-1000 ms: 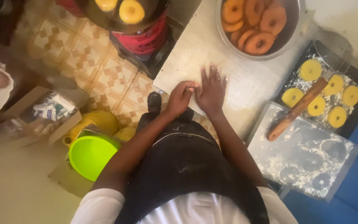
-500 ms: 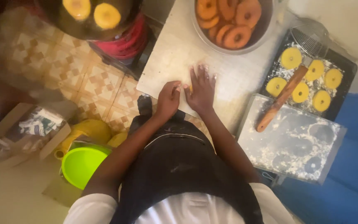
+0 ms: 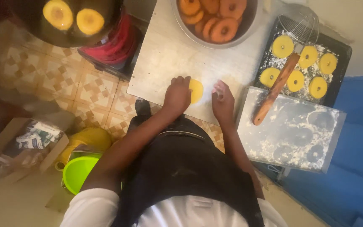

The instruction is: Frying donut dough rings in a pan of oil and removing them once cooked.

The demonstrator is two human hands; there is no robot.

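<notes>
My left hand rests on a flat round piece of yellow dough on the pale floured board. My right hand hovers just right of the dough, fingers loosely curled, holding nothing that I can see. A metal bowl of browned fried rings sits at the board's far edge. Two yellow rings float in a dark frying pan at the upper left.
A dark tray at right carries several raw yellow rings, a wooden-handled wire skimmer across it. A floured metal tray lies nearer. On the tiled floor: a green bowl, a yellow container, a cardboard box. Blue surface at right.
My hands were together on the board, covering the dough; they have moved apart, the right lifting off to the right, and the yellow dough disc now shows.
</notes>
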